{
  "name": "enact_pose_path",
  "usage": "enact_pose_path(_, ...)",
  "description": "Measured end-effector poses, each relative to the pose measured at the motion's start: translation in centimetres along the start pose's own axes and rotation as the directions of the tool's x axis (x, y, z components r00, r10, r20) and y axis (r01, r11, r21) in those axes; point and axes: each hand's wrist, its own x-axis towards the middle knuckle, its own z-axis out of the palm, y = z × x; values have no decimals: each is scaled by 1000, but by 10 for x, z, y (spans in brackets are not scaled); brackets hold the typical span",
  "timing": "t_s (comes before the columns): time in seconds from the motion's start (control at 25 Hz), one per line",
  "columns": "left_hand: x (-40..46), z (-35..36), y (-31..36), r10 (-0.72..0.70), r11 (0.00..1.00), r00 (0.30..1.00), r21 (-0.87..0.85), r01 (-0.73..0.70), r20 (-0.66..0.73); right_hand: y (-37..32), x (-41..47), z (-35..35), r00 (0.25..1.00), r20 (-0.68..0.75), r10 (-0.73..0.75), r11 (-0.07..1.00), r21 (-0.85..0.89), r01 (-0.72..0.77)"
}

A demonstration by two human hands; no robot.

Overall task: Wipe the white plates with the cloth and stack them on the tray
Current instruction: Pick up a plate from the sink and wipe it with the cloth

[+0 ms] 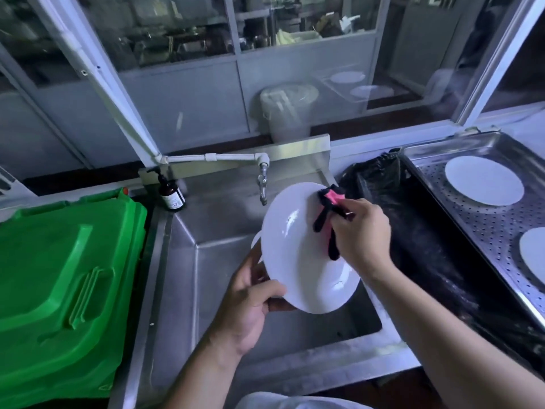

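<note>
White plate (298, 258) tilted over sink (206, 278), lower rim gripped by left hand (250, 302); right hand (359, 231) pressing clutched pink-and-black cloth (328, 216) against its upper face. Apparently two plates (483, 180) on tray (501, 225), rightward.

Single head cam, wide-angle, looking forward and down, close over the sink (206, 261). Both forearms enter from 6 o'clock. Tray (427, 149) at 3 o'clock, green bin (59, 290) at 9, window (177, 39) at 12.
</note>
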Motion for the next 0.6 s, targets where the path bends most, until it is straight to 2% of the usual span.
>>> enact_pose_path(0.12,4,-2,18,24,999,1000,45,-25,15,-27,-3,20,996,-55,-64,974,212,74)
enact_pose_path(0.24,4,-14,32,53,998,998,38,-54,25,-53,-7,28,987,-2,-163,905,399,150)
enact_pose_path(0.44,0,-26,43,109,994,993,14,-110,49,-72,-28,32,919,138,-371,825,503,257)
enact_pose_path(0.6,-1,-37,37,139,990,988,8,-140,60,-64,-55,36,850,301,-432,797,568,204)
